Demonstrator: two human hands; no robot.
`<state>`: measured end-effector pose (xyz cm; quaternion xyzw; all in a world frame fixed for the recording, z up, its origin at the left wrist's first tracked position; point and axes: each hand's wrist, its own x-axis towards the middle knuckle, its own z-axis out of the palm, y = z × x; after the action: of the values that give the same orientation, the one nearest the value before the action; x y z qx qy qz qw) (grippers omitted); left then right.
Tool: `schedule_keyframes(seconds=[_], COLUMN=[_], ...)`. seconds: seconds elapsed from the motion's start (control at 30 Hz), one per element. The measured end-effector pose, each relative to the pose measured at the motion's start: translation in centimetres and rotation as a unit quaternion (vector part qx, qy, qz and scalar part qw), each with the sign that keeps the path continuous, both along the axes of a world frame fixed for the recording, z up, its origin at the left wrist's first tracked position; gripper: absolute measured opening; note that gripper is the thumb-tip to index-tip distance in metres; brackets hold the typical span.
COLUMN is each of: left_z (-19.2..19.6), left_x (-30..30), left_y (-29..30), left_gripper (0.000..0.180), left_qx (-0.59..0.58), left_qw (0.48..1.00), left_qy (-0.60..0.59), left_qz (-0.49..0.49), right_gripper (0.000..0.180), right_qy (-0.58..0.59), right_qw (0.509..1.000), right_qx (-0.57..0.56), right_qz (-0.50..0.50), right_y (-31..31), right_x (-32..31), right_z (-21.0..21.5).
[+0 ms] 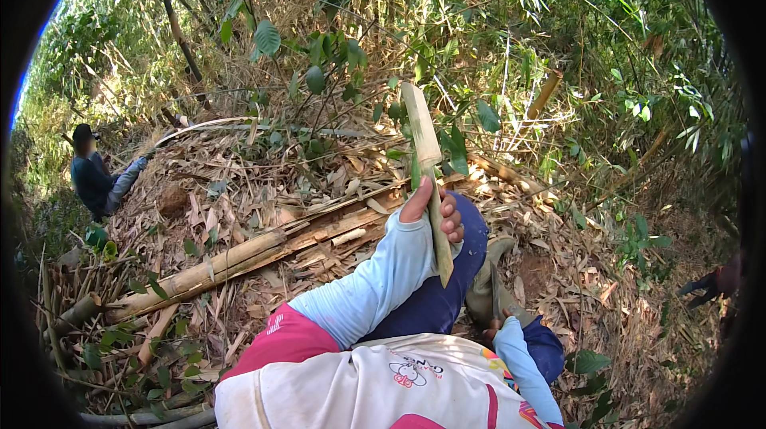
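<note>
My left hand (pixel 431 214), in a pale blue sleeve, is closed round a split bamboo piece (pixel 423 130). The strip stands up at a slant, its broad pale end raised and its narrow pointed end below my fingers. Lower and to the right, near my boot (pixel 479 293), my right hand (pixel 501 325) is closed on what looks like a knife (pixel 495 289), its narrow blade pointing up in front of the boot. The knife's handle is mostly hidden by my fingers. My bent knee (pixel 471 238), in dark blue trousers, is just behind the lower strip.
A long split bamboo pole (pixel 231 261) lies across the leaf litter to the left. Cut stalks (pixel 80 313) lie at the lower left. A person (pixel 100 174) sits on the slope at far left. Dense bamboo and leafy stems rise ahead. A dark gloved hand (pixel 706 285) shows at the right edge.
</note>
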<state>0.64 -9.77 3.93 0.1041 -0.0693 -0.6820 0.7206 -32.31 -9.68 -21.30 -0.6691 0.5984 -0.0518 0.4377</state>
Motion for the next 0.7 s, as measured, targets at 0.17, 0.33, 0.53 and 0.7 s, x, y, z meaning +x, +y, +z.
schedule_keyframes(seconds=[0.17,0.33,0.53,0.7], left_z=[0.0,-0.4,0.0,0.9], left_x=[0.2,0.1,-0.5,0.8], left_y=[0.5,0.4,0.6,0.9], left_gripper=[0.033,0.032,0.034,0.076], left_qx=[-0.016,-0.056,-0.205,-0.141], left_qw=[1.000,0.998,0.943,0.922], left_qy=[0.014,-0.033,-0.263,-0.360], left_qz=[-0.009,-0.011,-0.019,0.021], right_gripper=[0.044,0.043,0.045,0.054], right_qy=[-0.018,-0.053,-0.059,-0.031], right_qw=[0.999,0.995,0.992,0.995], right_qx=[-0.009,0.063,0.092,0.074], right_qz=[-0.041,-0.054,-0.067,-0.059], right_y=[0.8,-0.5,-1.7,-0.3], right_x=[0.4,-1.0,-3.3,0.9], right_z=[1.2,-3.0,-7.4,0.9])
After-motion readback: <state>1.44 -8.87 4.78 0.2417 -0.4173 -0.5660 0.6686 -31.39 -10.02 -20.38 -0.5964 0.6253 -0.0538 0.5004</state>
